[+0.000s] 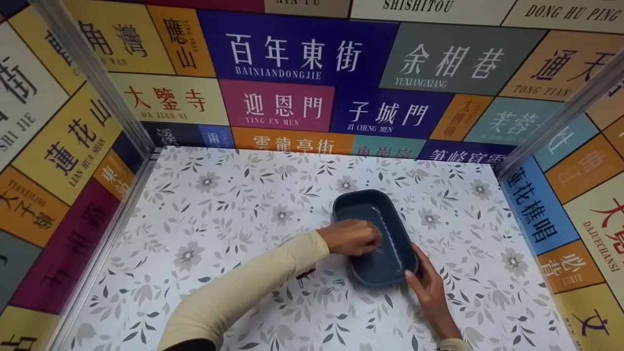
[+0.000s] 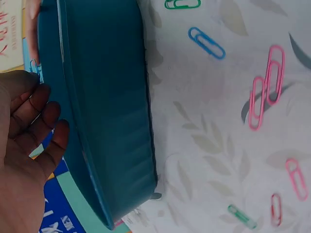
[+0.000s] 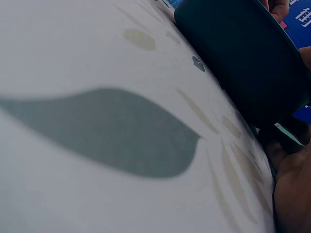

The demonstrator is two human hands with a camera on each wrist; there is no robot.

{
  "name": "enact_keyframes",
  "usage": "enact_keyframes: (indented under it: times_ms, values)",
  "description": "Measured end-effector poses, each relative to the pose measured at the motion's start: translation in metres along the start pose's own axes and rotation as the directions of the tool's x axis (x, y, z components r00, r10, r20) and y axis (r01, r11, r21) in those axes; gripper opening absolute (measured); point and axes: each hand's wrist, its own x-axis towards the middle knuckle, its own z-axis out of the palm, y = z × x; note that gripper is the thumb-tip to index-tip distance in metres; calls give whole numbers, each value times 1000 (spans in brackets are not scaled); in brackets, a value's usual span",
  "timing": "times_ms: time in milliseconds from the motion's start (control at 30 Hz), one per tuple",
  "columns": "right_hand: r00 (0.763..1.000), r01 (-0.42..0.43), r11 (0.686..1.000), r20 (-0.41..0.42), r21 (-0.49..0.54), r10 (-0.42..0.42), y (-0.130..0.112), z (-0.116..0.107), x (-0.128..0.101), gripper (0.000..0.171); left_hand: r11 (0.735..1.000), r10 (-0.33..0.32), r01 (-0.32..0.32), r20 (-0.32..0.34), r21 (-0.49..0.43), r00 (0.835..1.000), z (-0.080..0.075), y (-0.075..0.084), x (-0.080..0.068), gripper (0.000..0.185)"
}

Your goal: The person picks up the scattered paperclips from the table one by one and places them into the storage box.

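A dark blue rectangular tray [image 1: 341, 207] stands on the flower-patterned table. My left hand [image 1: 355, 237] reaches over the tray's left rim with its fingers bunched. In the left wrist view its fingertips [image 2: 36, 94] hang by the tray [image 2: 107, 111] wall, and a blue paper clip [image 2: 34, 67] shows pinched at them. My right hand [image 1: 429, 288] grips the tray's near right corner, thumb on the rim. The right wrist view shows that hand [image 3: 294, 187] under the tray [image 3: 243, 48]. Several loose paper clips [image 1: 332, 285] lie just left of the tray's near end.
Pink clips [image 2: 265, 94], a blue clip [image 2: 206, 42] and green clips [image 2: 241, 217] are scattered on the table [image 1: 219, 219]. Walls with coloured sign panels [image 1: 292, 48] close in the back and both sides.
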Motion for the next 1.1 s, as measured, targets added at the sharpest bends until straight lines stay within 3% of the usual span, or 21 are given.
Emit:
enact_keyframes:
  times_ms: [367, 600, 867, 1100]
  values:
    - [1000, -22, 1000, -17, -11, 21, 1, 1, -1, 65, 998, 23, -29, 107, 51, 994, 7, 8, 21, 14]
    - [1000, 31, 1000, 6, -4, -31, 1, -2, 0, 65, 993, 36, -49, 127, 107, 991, 14, 10, 33, 14]
    - [1000, 1, 1000, 1, 17, -1, 2, -2, -1, 65, 993, 16, -32, 141, 110, 990, 24, 6, 38, 11]
    - [1000, 29, 998, 4, 47, -29, 1, 0, 0, 64, 992, 4, -23, 155, 121, 988, 35, 6, 44, 12]
